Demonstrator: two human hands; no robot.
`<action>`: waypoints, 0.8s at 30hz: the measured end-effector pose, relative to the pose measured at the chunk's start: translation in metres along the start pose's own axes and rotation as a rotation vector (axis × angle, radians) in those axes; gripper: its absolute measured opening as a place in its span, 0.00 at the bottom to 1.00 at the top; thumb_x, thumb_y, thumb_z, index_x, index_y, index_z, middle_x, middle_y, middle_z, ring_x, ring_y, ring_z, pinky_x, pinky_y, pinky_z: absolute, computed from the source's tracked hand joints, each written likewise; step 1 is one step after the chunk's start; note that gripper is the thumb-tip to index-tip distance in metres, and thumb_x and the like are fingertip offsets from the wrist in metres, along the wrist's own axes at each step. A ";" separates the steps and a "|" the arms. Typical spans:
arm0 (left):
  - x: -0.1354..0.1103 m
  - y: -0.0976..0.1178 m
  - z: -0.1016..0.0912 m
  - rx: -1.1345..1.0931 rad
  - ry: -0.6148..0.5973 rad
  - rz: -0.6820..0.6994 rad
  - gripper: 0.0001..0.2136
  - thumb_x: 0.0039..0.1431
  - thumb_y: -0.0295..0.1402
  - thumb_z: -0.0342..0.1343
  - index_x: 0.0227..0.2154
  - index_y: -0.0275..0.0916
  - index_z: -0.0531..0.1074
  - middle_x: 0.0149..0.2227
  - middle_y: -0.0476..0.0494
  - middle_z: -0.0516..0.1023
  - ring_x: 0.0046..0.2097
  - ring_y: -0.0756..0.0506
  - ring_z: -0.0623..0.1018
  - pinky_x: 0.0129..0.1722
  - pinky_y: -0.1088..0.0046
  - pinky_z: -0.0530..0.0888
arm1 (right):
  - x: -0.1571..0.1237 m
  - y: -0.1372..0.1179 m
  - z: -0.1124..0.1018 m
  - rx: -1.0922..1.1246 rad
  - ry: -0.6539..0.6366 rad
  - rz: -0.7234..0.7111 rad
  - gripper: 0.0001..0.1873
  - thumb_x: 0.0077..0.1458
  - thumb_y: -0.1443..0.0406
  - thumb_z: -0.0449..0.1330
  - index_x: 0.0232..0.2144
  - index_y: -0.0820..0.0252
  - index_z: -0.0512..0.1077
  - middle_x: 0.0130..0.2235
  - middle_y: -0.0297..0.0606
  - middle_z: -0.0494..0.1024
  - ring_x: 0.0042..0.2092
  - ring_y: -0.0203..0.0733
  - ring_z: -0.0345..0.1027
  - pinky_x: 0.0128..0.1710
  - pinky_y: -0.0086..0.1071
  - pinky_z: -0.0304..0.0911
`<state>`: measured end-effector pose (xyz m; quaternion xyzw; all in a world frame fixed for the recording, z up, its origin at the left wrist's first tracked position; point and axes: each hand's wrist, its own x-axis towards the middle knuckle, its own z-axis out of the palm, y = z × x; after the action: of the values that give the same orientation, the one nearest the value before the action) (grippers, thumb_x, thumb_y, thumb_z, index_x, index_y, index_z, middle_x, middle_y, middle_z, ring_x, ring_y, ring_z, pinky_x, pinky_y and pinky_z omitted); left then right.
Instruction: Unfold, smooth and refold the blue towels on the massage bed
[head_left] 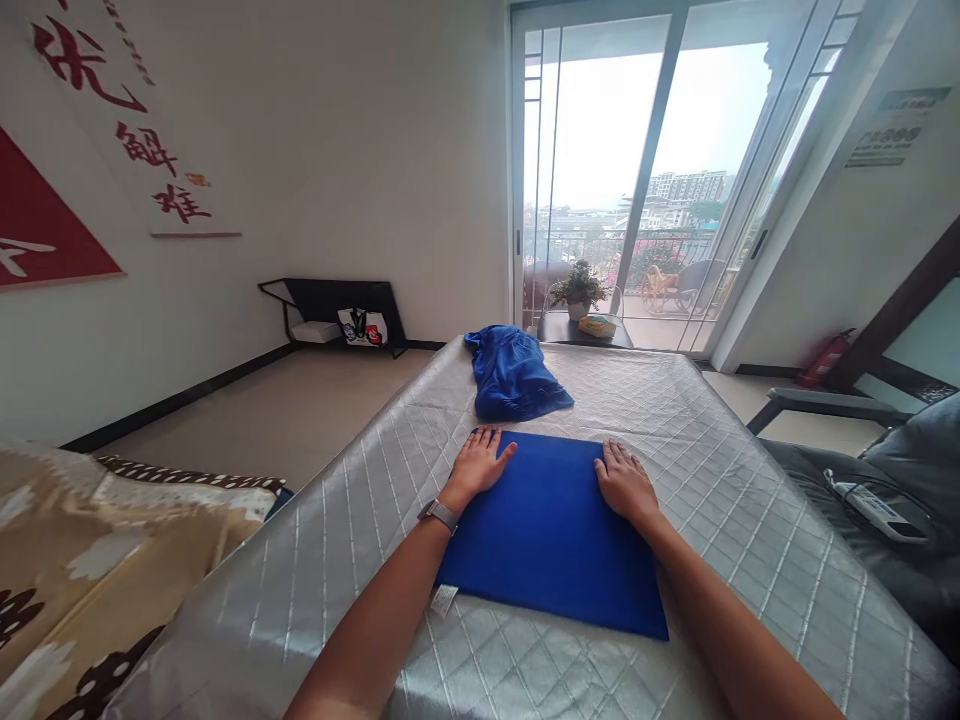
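A folded blue cloth (pixel 551 535) lies flat on a silver quilted mattress (pixel 697 420), a white tag showing at its near left corner. My left hand (pixel 478 464) rests palm down on the cloth's far left corner, fingers stretched out. My right hand (pixel 624 481) lies flat on its far right corner, fingers also extended. Neither hand grips anything. Just beyond the folded cloth sits a crumpled blue cloth (pixel 512 372), untouched.
A patterned beige blanket (pixel 90 560) lies at the left. A dark chair with a remote (pixel 874 505) stands on the right. Beyond the mattress are a small table with a potted plant (pixel 579 290), sliding glass doors, and a black rack (pixel 341 305) by the wall.
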<state>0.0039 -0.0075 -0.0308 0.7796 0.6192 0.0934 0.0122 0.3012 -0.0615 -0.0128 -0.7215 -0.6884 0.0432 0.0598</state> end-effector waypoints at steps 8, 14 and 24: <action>-0.005 -0.010 -0.010 -0.016 -0.004 -0.075 0.38 0.71 0.56 0.29 0.70 0.29 0.54 0.72 0.29 0.53 0.72 0.36 0.54 0.70 0.55 0.54 | 0.002 -0.002 -0.002 -0.058 -0.007 0.002 0.35 0.69 0.58 0.35 0.72 0.71 0.48 0.73 0.44 0.48 0.74 0.43 0.37 0.71 0.41 0.36; -0.006 -0.007 -0.012 -0.024 -0.001 -0.071 0.39 0.71 0.55 0.29 0.70 0.28 0.54 0.72 0.28 0.53 0.72 0.36 0.54 0.70 0.56 0.54 | -0.015 -0.011 -0.013 -0.119 0.012 -0.013 0.34 0.69 0.59 0.36 0.71 0.73 0.49 0.73 0.46 0.48 0.74 0.45 0.36 0.71 0.43 0.33; -0.007 -0.006 -0.012 0.000 0.006 -0.080 0.38 0.71 0.54 0.29 0.69 0.26 0.54 0.72 0.28 0.53 0.72 0.37 0.55 0.70 0.59 0.53 | -0.036 -0.010 0.005 -0.051 -0.021 0.012 0.36 0.69 0.56 0.35 0.72 0.72 0.47 0.74 0.45 0.45 0.74 0.45 0.35 0.71 0.43 0.35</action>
<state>-0.0053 -0.0141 -0.0210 0.7538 0.6500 0.0953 0.0141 0.2884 -0.0972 -0.0172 -0.7264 -0.6856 0.0335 0.0342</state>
